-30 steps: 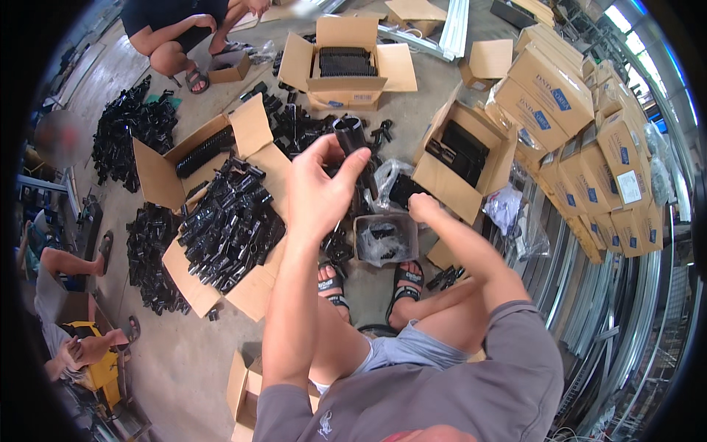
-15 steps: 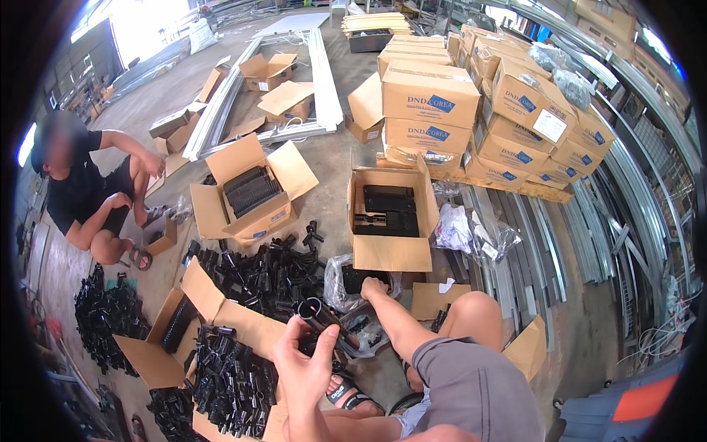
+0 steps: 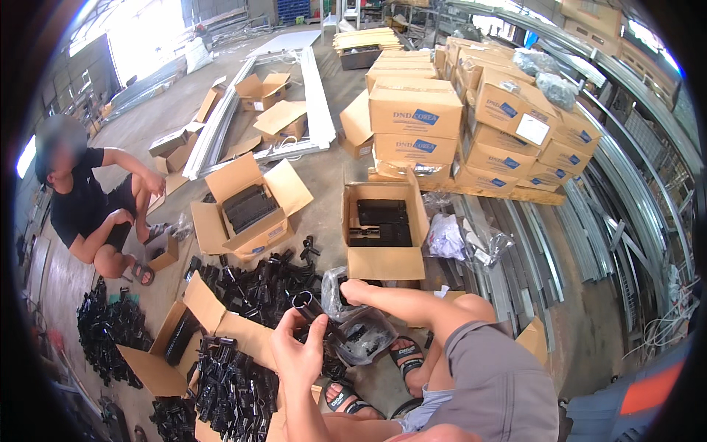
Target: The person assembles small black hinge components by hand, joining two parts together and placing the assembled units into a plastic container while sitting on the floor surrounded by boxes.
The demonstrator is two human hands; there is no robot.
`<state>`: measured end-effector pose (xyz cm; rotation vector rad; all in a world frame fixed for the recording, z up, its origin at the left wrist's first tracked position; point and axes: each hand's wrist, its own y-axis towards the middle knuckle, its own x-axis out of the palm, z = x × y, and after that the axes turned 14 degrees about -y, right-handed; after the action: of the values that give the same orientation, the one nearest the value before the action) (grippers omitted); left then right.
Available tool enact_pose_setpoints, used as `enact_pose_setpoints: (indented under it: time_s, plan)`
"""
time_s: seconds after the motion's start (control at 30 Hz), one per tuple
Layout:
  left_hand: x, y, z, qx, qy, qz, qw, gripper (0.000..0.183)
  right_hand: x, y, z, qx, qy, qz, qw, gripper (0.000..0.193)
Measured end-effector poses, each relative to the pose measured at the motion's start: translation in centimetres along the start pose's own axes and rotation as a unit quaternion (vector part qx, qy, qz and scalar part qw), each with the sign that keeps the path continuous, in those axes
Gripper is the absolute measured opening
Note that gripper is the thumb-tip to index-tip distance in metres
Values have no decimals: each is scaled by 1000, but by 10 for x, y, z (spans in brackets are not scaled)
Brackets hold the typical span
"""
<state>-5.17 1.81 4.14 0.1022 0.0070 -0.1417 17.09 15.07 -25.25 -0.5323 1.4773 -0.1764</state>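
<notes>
My left hand (image 3: 298,350) grips a black tubular part (image 3: 312,307), its round open end tipped up and its lower part slanting toward a clear plastic container (image 3: 373,346) with small black pieces inside. Beyond the container, my right hand (image 3: 356,292) reaches to a clear plastic bag (image 3: 331,286); its fingers are hidden from me. A heap of black parts (image 3: 276,283) spreads over the floor just past my left hand. Closer on the left, more black tubular parts (image 3: 232,387) are piled on an opened carton (image 3: 247,335).
Ahead stand two open cartons of black parts, one left (image 3: 269,232) and one right (image 3: 384,263). Taped cartons (image 3: 414,110) are stacked on a pallet behind. A person (image 3: 81,188) squats at left, near another black heap (image 3: 114,331). Metal profiles (image 3: 526,243) lie at right.
My right hand has shifted slightly left, its forearm now lying more level. The held tube has tilted and come a little left. My view has shifted, showing more of both sandals.
</notes>
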Motion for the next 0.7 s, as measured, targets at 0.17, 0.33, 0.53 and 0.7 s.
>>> enact_pose_setpoints:
  time_s: [0.17, 0.33, 0.53, 0.7]
  plan:
    - [1, 4, -2, 15, 22, 21, 999, 15, -123, -74, -6, -77, 378, 10, 923, 18]
    - [14, -5, 0, 46, -10, 22, 999, 18, -206, -190, -5, -179, 580, 44, 794, 32]
    - [5, -4, -2, 35, 28, -31, 999, 18, -196, -230, -44, -153, 589, 281, 742, 20]
    - [-2, -6, 0, 8, -137, -72, 988, 17, -200, -251, -53, -183, 576, 319, 730, 15]
